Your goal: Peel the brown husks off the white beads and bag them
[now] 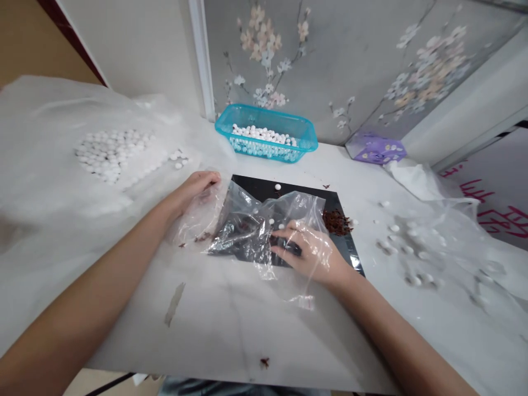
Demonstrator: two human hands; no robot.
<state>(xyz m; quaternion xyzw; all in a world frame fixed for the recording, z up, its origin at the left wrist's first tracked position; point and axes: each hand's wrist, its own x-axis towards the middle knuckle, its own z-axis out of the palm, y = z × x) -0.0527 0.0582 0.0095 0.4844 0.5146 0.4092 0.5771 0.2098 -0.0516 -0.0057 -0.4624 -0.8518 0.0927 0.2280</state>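
Observation:
A large clear plastic bag [247,231] lies crumpled across a black mat [256,190] on the table. My left hand [200,186] is closed on the bag's left part. My right hand [311,253] reaches inside the bag, seen through the film, with thumb and fingers apart and a dark gap between them. Close to its fingertips is a small white ball [271,221]; whether it is inside the bag or under it I cannot tell. Another white ball [278,187] rests at the mat's back edge. A heap of reddish-brown bits [337,222] sits at the mat's right.
At the back stands a blue plastic basket [305,144] with many white balls. A big translucent bag [45,121] of white balls is on the left, another clear bag [449,220] with several on the right. A purple packet [377,149] leans by the wall.

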